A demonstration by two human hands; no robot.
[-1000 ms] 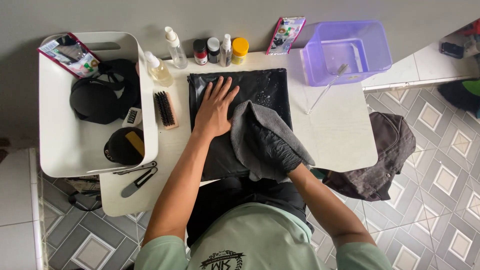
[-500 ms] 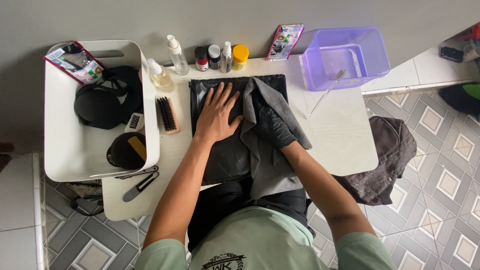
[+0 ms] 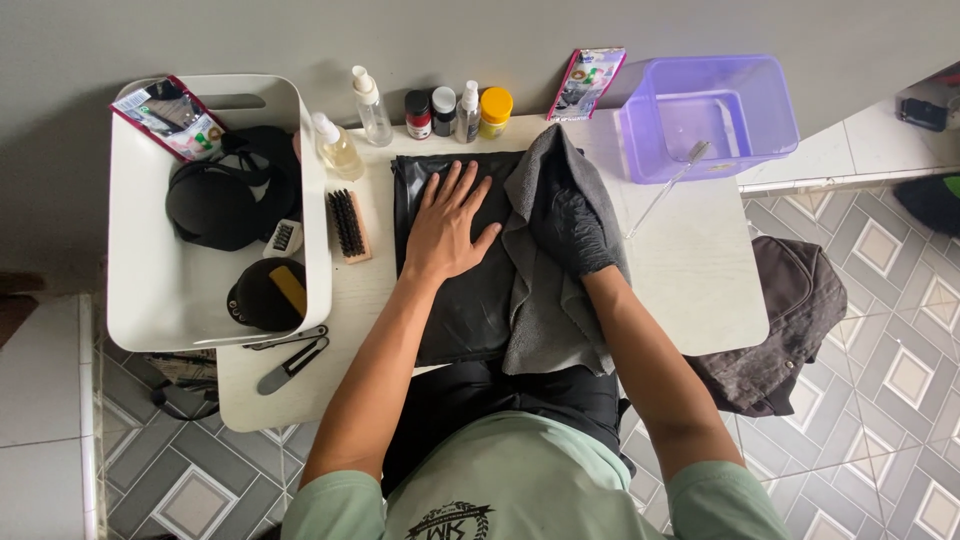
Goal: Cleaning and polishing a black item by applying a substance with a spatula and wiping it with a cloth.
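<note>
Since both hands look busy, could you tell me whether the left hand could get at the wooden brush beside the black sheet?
Probably yes: the left hand lies flat on the black sheet, and the brush sits just beside it on bare table, nothing between.

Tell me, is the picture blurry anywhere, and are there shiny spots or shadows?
In the head view everything looks sharp, with no blur on the left hand or the gloved right hand. The light is soft and even. The black mat shows a faint sheen. The bottles and the purple tub cast soft shadows on the wall behind them. The edges of the view curve slightly.
</note>
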